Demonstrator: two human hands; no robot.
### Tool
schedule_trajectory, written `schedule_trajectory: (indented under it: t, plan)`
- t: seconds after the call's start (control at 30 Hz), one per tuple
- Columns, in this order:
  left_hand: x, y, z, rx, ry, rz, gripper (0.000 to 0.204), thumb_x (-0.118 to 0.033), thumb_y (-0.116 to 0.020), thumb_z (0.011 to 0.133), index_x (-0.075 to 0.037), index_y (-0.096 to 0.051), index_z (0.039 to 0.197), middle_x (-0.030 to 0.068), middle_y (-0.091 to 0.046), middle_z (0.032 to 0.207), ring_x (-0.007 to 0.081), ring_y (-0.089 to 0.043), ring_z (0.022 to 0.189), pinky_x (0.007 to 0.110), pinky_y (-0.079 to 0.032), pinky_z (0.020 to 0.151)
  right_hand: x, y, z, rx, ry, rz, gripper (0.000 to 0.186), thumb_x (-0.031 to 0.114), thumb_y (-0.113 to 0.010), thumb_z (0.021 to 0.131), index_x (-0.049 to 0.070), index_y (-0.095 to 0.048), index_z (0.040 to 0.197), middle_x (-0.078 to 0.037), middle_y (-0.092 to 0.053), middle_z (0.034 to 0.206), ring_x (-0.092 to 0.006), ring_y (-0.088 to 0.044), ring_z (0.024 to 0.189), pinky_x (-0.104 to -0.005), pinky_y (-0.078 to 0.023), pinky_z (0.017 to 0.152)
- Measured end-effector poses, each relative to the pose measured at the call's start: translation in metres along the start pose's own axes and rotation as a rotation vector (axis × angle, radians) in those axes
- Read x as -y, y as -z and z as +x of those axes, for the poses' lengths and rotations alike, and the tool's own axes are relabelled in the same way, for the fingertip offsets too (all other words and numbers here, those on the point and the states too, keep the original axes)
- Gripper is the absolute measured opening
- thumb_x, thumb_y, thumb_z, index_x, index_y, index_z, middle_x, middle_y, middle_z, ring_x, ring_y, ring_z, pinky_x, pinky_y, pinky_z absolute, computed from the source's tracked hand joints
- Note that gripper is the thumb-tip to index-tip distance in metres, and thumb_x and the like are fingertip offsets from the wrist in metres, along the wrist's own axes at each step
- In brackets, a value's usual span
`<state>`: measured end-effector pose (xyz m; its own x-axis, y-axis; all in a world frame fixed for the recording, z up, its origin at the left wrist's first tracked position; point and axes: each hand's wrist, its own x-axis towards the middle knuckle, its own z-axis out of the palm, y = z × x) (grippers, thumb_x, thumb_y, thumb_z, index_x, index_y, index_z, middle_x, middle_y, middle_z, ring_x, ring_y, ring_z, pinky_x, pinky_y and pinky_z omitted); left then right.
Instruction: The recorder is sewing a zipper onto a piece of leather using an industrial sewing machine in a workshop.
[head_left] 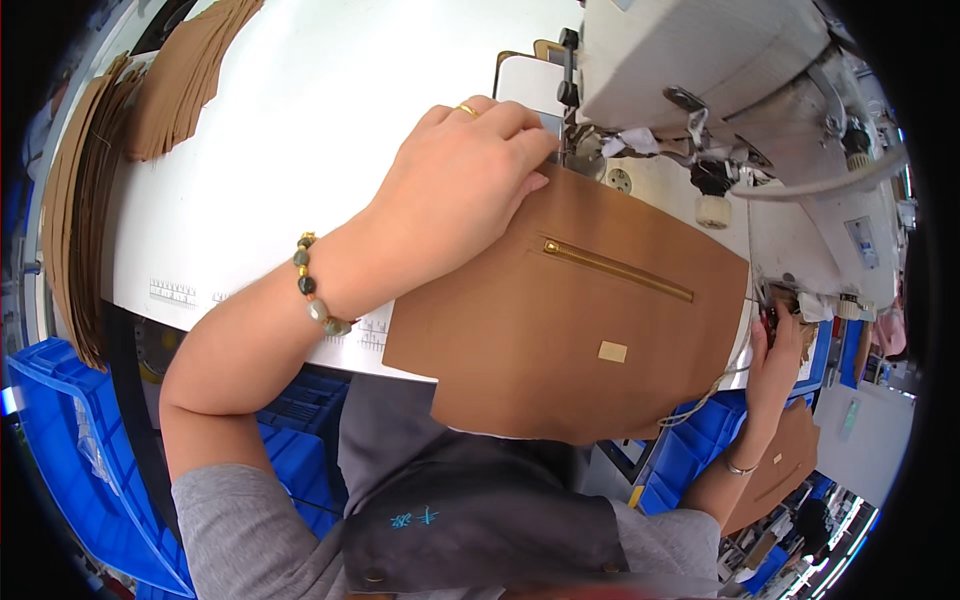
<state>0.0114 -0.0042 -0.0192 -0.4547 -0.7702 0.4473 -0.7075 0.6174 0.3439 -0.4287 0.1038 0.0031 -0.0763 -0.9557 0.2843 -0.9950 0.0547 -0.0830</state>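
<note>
A brown panel [590,360] with a brass zipper [618,271] and a small gold plate [612,352] lies on the white sewing table [270,160], overhanging its front edge. My left hand [475,170] rests on the panel's upper corner, fingers curled beside the sewing machine's presser foot area; its fingertips are partly hidden, so what they pinch is unclear. My right hand [775,355] is at the right table edge, fingers curled on a small dark-and-red object, too small to name, near a grey cord [680,418].
The machine head [700,50] stands at top right. Brown cut pieces are stacked at the left [80,200] and back left [180,80]. Blue bins sit below left [55,430] and right [710,430]. Another brown panel [770,480] is low at the right.
</note>
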Motion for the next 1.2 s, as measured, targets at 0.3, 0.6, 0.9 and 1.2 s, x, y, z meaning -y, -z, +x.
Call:
schedule_trajectory:
  t: [0.3, 0.6, 0.9, 1.2]
  plan:
    - [-0.016, -0.003, -0.01, 0.122, -0.125, 0.141, 0.038, -0.017, -0.07, 0.095, -0.003, -0.067, 0.13, 0.0105, -0.069, 0.13, 0.0278, -0.066, 0.12, 0.041, -0.052, 0.101, 0.146, -0.01, 0.01, 0.254, 0.577, 0.171, 0.074, 0.041, -0.073, 0.091, 0.013, -0.049, 0.155, -0.015, -0.046, 0.16, -0.0382, -0.045, 0.144, -0.0585, -0.037, 0.116]
    - [0.015, -0.018, 0.012, -0.009, -0.114, 0.097, 0.039, -0.025, -0.072, 0.095, 0.0, -0.066, 0.124, 0.0147, -0.068, 0.123, 0.0346, -0.065, 0.114, 0.043, -0.052, 0.099, 0.136, -0.023, 0.039, 0.368, 0.598, 0.078, 0.083, 0.054, -0.068, 0.089, 0.021, -0.042, 0.161, -0.012, -0.039, 0.165, -0.0361, -0.033, 0.155, -0.0652, -0.027, 0.121]
    - [0.031, -0.023, 0.028, -0.214, -0.08, 0.032, 0.034, -0.018, -0.08, 0.087, -0.005, -0.068, 0.116, 0.0096, -0.062, 0.109, 0.0339, -0.058, 0.103, 0.044, -0.051, 0.088, 0.128, -0.028, 0.059, 0.38, 0.628, 0.126, 0.079, 0.056, -0.066, 0.089, 0.017, -0.049, 0.156, -0.011, -0.043, 0.163, -0.0364, -0.032, 0.155, -0.0618, -0.024, 0.124]
    - [0.018, -0.009, 0.021, -0.039, -0.049, 0.05, 0.013, -0.011, -0.075, 0.09, -0.002, -0.067, 0.095, 0.0112, -0.067, 0.111, 0.0358, -0.061, 0.105, 0.045, -0.051, 0.086, 0.12, -0.034, 0.064, 0.351, 0.641, 0.125, 0.079, 0.061, -0.061, 0.091, 0.012, -0.053, 0.152, -0.012, -0.042, 0.164, -0.0359, -0.031, 0.156, -0.0616, -0.023, 0.125]
